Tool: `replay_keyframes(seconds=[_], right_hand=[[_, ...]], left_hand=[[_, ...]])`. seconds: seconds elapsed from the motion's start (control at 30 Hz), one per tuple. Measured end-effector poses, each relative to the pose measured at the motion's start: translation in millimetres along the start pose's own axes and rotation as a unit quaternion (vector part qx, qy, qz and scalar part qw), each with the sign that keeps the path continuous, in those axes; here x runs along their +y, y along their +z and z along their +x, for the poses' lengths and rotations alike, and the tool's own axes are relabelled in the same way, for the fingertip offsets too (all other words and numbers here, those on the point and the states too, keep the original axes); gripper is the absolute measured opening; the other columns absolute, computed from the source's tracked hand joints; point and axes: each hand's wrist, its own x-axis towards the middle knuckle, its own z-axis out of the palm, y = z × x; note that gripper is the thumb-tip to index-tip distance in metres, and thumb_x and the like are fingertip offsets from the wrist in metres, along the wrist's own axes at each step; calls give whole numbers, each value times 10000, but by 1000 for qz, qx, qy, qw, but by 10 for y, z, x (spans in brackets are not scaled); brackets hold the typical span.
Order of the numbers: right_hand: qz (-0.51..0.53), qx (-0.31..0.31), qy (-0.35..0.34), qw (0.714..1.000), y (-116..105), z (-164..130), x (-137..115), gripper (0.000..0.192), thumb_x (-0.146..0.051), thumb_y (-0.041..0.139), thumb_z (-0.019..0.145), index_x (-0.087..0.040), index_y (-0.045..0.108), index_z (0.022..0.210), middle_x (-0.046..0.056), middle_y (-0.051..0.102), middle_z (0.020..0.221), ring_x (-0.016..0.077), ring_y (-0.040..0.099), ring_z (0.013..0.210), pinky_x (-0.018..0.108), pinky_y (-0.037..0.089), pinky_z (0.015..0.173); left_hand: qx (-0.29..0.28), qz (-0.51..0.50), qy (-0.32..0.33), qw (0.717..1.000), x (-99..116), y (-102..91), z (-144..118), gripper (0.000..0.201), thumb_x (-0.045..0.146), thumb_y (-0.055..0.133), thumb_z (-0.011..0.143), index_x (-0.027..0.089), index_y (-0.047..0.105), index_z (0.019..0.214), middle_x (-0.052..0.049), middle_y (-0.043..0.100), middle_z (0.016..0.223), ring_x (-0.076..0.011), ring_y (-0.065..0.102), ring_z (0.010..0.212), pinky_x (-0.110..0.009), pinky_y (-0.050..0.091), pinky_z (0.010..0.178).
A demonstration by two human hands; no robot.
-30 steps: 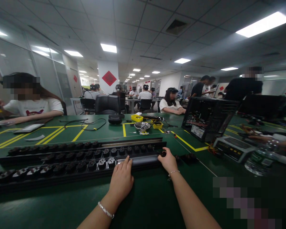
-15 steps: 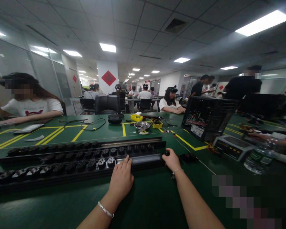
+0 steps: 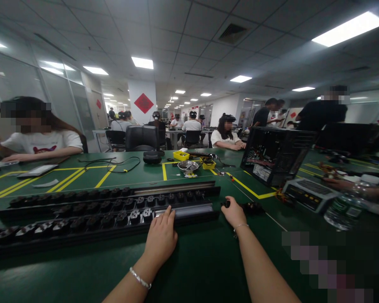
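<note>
My left hand (image 3: pixel 162 232) lies with its fingers stretched out, the fingertips resting on the front black rail (image 3: pixel 192 211) beside its bare silvery stretch. Several dark round parts (image 3: pixel 108 220) sit in a row along that rail, to the left of my fingers. Just beyond the rail's right end, my right hand (image 3: pixel 234 213) is closed in a pinch around a small black part (image 3: pixel 226 203), mostly hidden by the fingers. More small black parts (image 3: pixel 252 208) lie on the table immediately right of that hand.
Two similar rails with dark round parts (image 3: pixel 105 205) lie behind the front one. A metal bowl (image 3: pixel 188 167) and yellow trays (image 3: pixel 181 156) stand farther back. An open computer case (image 3: pixel 276 153), a power supply (image 3: pixel 309 195) and a water bottle (image 3: pixel 345 210) are at right. Co-workers sit around.
My right hand has moved a little to the right, away from the front rail's end, with the small black part between its fingers. My left hand has stayed in place.
</note>
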Motion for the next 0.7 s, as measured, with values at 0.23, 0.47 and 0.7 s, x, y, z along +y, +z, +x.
replay_keyframes(seconds=[0.23,0.47,0.7], right_hand=[[-83,-4,-26,996,35,62,71,433,-246,458,765,-192,508,1193,94,598,1127,250,543,1020,342,426,813],[-92,80,-68,990,80,66,158,453,-216,457,761,-178,506,1210,100,523,1242,267,468,1118,376,401,886],[-66,207,-120,969,112,8,69,387,-227,397,800,-153,566,1141,142,534,1210,289,445,1131,444,376,910]], left_hand=[[8,5,3,1000,-2,7,0,542,168,429,743,188,426,1284,-66,403,1398,-206,428,1201,-368,312,993],[21,-7,22,1000,-26,4,-10,529,184,425,755,179,427,1284,-66,413,1392,-212,435,1202,-380,336,984],[45,-41,58,996,-38,-85,10,437,191,405,797,169,486,1226,-66,535,1281,-201,485,1151,-379,355,985]])
